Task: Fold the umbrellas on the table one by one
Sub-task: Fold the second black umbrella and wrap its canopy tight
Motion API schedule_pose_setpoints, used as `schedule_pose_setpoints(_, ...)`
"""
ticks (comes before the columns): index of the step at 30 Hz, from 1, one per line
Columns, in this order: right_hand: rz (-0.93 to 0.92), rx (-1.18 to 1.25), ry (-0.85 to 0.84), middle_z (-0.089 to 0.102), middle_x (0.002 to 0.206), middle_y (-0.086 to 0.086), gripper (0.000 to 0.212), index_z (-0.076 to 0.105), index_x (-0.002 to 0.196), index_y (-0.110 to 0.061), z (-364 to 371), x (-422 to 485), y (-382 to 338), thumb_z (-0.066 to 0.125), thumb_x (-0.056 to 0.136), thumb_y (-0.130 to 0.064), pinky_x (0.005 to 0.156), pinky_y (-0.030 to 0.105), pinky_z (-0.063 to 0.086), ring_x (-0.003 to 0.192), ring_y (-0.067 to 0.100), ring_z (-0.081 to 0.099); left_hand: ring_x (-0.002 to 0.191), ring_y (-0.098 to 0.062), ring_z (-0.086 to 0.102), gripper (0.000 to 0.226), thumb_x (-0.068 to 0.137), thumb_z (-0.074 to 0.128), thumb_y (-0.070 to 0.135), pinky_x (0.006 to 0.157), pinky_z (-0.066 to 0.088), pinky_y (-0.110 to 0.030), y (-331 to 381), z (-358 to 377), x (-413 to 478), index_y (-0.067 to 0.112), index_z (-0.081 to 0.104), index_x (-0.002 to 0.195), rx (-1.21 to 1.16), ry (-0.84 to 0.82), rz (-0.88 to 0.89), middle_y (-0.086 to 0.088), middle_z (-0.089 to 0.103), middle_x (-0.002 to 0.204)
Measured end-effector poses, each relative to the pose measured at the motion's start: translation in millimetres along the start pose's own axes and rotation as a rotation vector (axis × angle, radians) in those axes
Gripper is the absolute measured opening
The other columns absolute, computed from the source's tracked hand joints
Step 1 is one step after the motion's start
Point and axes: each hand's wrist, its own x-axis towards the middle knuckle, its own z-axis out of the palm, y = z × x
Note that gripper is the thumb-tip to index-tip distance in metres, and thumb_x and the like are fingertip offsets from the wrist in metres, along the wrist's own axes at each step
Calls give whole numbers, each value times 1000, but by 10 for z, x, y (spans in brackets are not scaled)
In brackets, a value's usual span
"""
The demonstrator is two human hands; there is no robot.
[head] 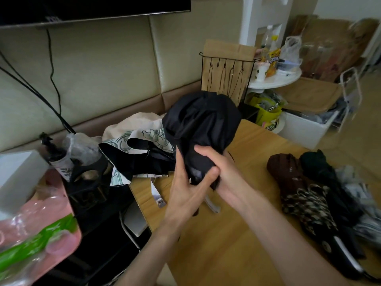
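A black umbrella (201,120) is held upright above the wooden table (226,234), its loose canopy bunched at the top. My left hand (185,195) wraps around its lower part from the left, thumb pressed on the fabric. My right hand (218,166) grips the same narrow part from the right, fingers curled over the cloth. A pale strap (212,204) dangles below the hands. At the table's right lie folded umbrellas: a brown one (286,172), a patterned one (309,207) and a dark one (321,168). A floral white-and-black umbrella (142,149) lies loose behind.
A black stand (90,182) and plastic bags (37,230) crowd the left. A wire rack (226,75) with a paper bag stands behind the table. A round white side table (276,79) with bottles and a white bin (307,129) sit at the right rear.
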Motion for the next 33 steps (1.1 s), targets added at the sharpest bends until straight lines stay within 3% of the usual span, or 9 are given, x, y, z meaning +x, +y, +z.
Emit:
schedule_pose_setpoints(3,7,60,-193,65,144,10,74,50,153,-21,-6,-48,-58,76,84,-20,115,49,48,133,28,63,109,-17,75,76,85,78,54,73,65,-56,23,-12,14,45,38,150,-145,78,-93,14,70,130)
schedule_pose_setpoints(6,-54,-49,-360,57,154,3,75,42,155,-43,-57,-84,-124,69,88,-19,119,45,42,143,23,54,78,-27,78,53,92,66,61,48,57,-37,33,-81,69,37,52,137,-214,241,-238,-4,77,111)
schedule_pose_setpoints(10,-145,-485,-173,63,146,-7,63,55,147,-41,-165,-156,-290,66,98,-4,111,39,52,127,10,66,53,-30,65,72,94,57,72,36,39,-27,-64,-280,192,13,57,136,-443,335,-506,-19,77,99)
schedule_pose_setpoints(14,-349,-557,198,78,102,-6,31,75,116,-26,-334,-181,-330,70,97,-2,85,27,60,90,7,75,54,-32,64,78,95,49,74,36,40,-27,-96,-463,211,3,64,127,-401,290,-421,-22,75,91)
schedule_pose_setpoints(17,-405,-623,311,72,109,-16,34,69,122,-33,-450,-155,-340,79,93,-20,82,17,55,99,-3,69,57,-33,67,87,91,46,80,39,40,-27,-102,-579,172,2,66,124,-344,214,-384,-28,74,91)
schedule_pose_setpoints(22,-255,-741,-5,48,146,-25,78,40,152,-51,-565,-24,-363,83,88,-34,114,39,46,144,9,43,51,-28,65,77,94,47,74,44,44,-32,-140,-627,72,12,52,140,-180,160,-321,-25,73,78)
schedule_pose_setpoints(25,-298,-919,2,56,146,-20,59,54,144,-44,-691,31,-313,79,94,-27,119,40,44,141,9,47,55,-25,65,61,93,52,68,42,47,-31,-131,-591,40,30,51,141,-124,184,-285,-8,74,76)
schedule_pose_setpoints(30,-361,-946,78,76,114,-9,28,78,112,-20,-936,30,-458,66,98,1,96,23,57,110,4,70,59,-25,64,63,91,53,72,46,51,-34,-160,-574,98,43,47,147,-68,206,-277,-7,72,102)
schedule_pose_setpoints(33,-281,-807,106,78,107,-10,16,80,109,-19,-1000,-22,-622,69,101,-12,89,19,57,105,0,70,92,-37,74,73,87,50,88,72,62,-52,-260,-593,161,51,42,150,-60,221,-293,-13,68,126)
